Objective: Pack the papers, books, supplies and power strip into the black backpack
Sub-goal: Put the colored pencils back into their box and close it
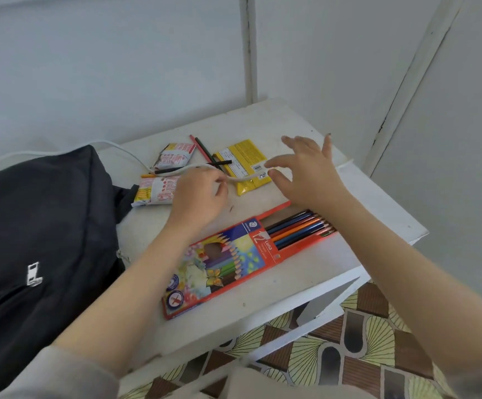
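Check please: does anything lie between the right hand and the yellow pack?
Yes. A white cable, held by the left hand, lies across the near end of the yellow pack, and a black pencil crosses its left corner. The right hand hovers open above the pack's right side.

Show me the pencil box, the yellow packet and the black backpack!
pencil box (225, 263): head view, on its picture-covered front.
yellow packet (245, 153): head view, on its plain yellow part.
black backpack (38, 214): head view, on the front fabric.
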`<state>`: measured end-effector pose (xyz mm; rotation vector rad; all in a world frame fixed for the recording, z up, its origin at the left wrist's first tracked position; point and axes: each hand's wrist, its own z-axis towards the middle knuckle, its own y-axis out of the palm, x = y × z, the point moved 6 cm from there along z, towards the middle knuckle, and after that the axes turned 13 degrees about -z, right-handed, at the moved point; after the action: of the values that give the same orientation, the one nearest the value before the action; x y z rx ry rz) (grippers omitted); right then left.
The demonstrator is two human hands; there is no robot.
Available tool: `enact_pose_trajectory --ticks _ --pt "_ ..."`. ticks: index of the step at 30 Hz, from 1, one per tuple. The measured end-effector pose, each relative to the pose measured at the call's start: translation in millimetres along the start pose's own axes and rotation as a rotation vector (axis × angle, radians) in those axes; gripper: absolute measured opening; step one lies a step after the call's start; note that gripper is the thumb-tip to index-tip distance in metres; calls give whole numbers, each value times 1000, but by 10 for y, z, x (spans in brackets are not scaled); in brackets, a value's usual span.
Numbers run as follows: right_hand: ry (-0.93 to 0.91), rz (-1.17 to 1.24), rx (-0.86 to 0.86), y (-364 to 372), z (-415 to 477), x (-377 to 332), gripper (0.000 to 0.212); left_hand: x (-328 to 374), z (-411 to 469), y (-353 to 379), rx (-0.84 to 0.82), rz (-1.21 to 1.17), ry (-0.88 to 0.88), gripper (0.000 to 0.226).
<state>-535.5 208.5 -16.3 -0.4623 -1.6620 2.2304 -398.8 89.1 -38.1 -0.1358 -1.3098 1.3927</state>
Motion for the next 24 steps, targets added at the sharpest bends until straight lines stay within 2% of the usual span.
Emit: enact_pose_trajectory --ticks 7,11,15,21,24 --pt "-198 -169 -19 355 776 -598 33 -270 158 -32 -146 305 51 48" --pt "-278 -278 -44 547 907 -765 34 -311 190 -30 -152 319 10 37" --pt "-287 -280 15 510 934 -804 26 -370 171 -55 -150 293 6 28" --pt "-119 -144 48 210 865 -469 23 -214 115 -136 -103 71 105 22" --pt "129 195 33 76 634 -95 18 -45 150 -183 -78 -71 143 22"
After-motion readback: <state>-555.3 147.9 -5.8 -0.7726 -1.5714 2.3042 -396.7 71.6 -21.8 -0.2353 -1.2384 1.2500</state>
